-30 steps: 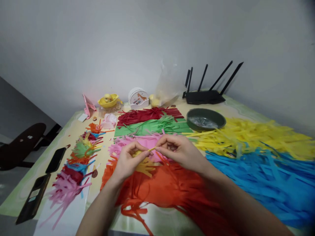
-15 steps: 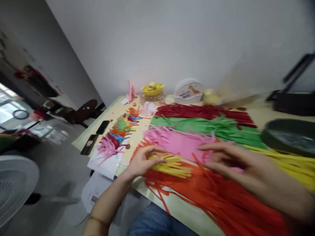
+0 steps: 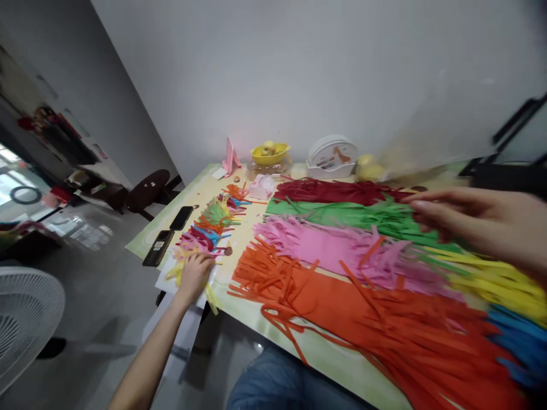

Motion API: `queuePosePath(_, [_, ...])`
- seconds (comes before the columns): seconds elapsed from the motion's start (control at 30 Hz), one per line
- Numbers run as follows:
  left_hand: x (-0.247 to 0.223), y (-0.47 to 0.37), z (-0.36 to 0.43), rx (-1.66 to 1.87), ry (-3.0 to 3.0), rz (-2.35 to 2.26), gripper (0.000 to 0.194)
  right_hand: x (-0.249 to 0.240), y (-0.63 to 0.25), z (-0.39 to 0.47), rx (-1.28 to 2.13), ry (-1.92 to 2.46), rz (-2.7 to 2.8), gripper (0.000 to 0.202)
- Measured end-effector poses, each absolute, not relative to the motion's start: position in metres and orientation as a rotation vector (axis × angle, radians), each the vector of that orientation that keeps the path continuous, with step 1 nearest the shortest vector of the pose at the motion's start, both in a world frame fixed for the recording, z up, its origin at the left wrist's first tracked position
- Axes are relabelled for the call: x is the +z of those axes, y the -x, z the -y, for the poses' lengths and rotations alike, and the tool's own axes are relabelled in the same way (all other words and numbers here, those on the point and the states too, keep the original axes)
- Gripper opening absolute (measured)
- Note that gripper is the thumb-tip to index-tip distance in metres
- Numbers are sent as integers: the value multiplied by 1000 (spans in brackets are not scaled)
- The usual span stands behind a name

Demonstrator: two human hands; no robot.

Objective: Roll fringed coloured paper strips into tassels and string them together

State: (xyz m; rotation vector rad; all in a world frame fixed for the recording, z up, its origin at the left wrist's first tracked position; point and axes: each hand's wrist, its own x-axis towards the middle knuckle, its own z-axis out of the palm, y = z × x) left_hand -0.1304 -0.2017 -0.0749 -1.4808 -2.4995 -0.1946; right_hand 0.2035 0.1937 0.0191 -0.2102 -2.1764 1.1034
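My left hand (image 3: 196, 274) is closed on a yellow fringed piece (image 3: 174, 273) at the near end of a row of small multicoloured fringed pieces (image 3: 216, 215). Over the right side of the table, my right hand (image 3: 457, 213) has its fingers bent together near the green fringed strips (image 3: 384, 213); whether anything is between them is hidden. Dark red strips (image 3: 333, 191) lie at the back, pink ones (image 3: 327, 247) in front of the green, and orange ones (image 3: 329, 296) nearest me. Yellow strips (image 3: 508, 285) and blue strips (image 3: 519, 341) are at the right.
Two phones (image 3: 182, 218) lie near the table's left edge. Along the wall are a yellow fruit bowl (image 3: 270, 154), a pink folded item (image 3: 231, 158) and a white holder (image 3: 332, 159). A fan (image 3: 29, 324) stands on the floor at left.
My left hand has moved left with the yellow piece, from above the orange strips to the small pieces' row. My right hand has moved up and right, away from the pink strips.
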Motion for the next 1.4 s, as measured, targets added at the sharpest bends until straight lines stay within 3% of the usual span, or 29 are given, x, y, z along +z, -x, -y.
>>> queuePosePath(0.17, [-69,148,195,-240,1642,2373,22,18,-170,-193,399,701,2473,17])
queuePosePath(0.33, [-25,123,158,-264,1753,2187,22,-15,-126,-205,324,770,2737,24])
queuePosePath(0.47, [0,75,63,-398,2100,2048,25,-49,-92,-199,271,798,2835,42])
queuePosePath(0.6, [-21,41,-50,-212,2351,2064,25,-71,-85,-209,196,1034,2796,30])
queuePosePath(0.83, [-77,41,-124,-31,2276,2153,31,-54,-154,-245,18,1473,2487,49])
queuePosePath(1.0, [-72,45,-132,7,2201,2179,30,-32,-147,-236,-77,1234,2558,46])
queuePosePath(1.17, [-60,39,-156,-29,2196,2110,28,-48,-99,-233,14,883,2840,15])
queuePosePath(1.4, [-64,41,-185,-3,2249,2117,26,-67,-97,-260,-33,950,2900,25])
